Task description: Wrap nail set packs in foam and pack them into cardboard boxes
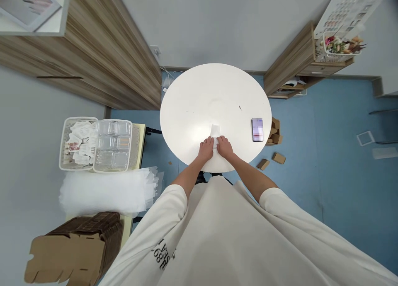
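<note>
The white piece point(215, 131) is at the near side of the round white table point(214, 85), right in front of the person. The left hand point(206, 149) is on one side of it and the right hand point(224, 146) is on the other. The fingers of both hands are curled in and grip its near end, and its far end pokes out past them. The two hands are close to each other. This bit of work looks started but not done, since the piece is in both hands and not put down. I can't tell if it is folded or open, or how much is left to do on it, as it is small and the hands hide part of it. The purple pack point(257, 129) lies on the right side of the table, away from both hands, and its top is too blurry to read. Off to the left, there is a basket point(63, 147) of little packets and a bin point(112, 170) with clear boxes. Near them are a pile of thin white sheets point(102, 192) and a stack of flat brown card point(66, 253). Two small brown boxes point(279, 158) are on the floor to the right.
</note>
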Action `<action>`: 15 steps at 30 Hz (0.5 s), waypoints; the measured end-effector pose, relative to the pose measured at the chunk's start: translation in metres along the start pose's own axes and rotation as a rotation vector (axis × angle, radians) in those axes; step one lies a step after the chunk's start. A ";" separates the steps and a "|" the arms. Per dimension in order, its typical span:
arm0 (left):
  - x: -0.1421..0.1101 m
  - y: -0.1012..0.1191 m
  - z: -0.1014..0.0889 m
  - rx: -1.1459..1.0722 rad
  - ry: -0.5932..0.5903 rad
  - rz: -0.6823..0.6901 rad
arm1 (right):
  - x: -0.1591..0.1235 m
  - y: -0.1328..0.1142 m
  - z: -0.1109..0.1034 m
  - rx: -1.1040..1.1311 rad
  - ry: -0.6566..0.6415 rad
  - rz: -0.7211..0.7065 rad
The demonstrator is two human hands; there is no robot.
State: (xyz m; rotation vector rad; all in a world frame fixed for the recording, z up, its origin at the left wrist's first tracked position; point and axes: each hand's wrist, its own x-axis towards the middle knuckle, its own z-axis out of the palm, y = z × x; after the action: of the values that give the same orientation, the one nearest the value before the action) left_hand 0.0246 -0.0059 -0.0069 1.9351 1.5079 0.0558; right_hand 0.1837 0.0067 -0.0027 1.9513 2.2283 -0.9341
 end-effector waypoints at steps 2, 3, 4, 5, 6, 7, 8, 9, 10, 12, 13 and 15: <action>0.004 -0.002 -0.001 0.010 0.005 0.018 | -0.006 0.003 0.002 -0.005 -0.025 -0.032; 0.006 -0.003 -0.001 0.016 0.008 0.025 | -0.008 0.005 0.002 -0.007 -0.040 -0.042; 0.006 -0.003 -0.001 0.025 0.012 0.033 | -0.009 0.007 0.002 -0.015 -0.055 -0.051; 0.007 -0.003 -0.001 0.036 0.013 0.041 | -0.009 0.008 0.002 -0.028 -0.068 -0.060; 0.006 -0.004 -0.001 0.045 0.012 0.051 | -0.009 0.009 0.001 -0.045 -0.077 -0.070; 0.006 -0.004 -0.001 0.050 0.008 0.061 | -0.009 0.010 0.000 -0.064 -0.081 -0.080; 0.004 -0.005 -0.001 0.049 0.002 0.068 | -0.009 0.010 -0.001 -0.082 -0.086 -0.090; 0.002 -0.006 -0.002 0.045 -0.007 0.074 | -0.010 0.010 -0.002 -0.096 -0.092 -0.101; -0.001 -0.007 -0.002 0.041 -0.018 0.077 | -0.011 0.010 -0.004 -0.106 -0.103 -0.113; -0.008 -0.009 -0.003 0.037 -0.041 0.082 | -0.016 0.010 -0.006 -0.119 -0.131 -0.140; -0.012 -0.009 -0.004 0.041 -0.053 0.086 | -0.018 0.010 -0.007 -0.125 -0.149 -0.153; -0.021 -0.010 -0.005 0.050 -0.076 0.096 | -0.024 0.011 -0.008 -0.134 -0.186 -0.177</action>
State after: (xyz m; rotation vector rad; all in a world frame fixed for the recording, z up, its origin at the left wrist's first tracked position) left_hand 0.0072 -0.0213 -0.0010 2.0255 1.3790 -0.0143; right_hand 0.2014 -0.0107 0.0092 1.5653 2.3170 -0.9149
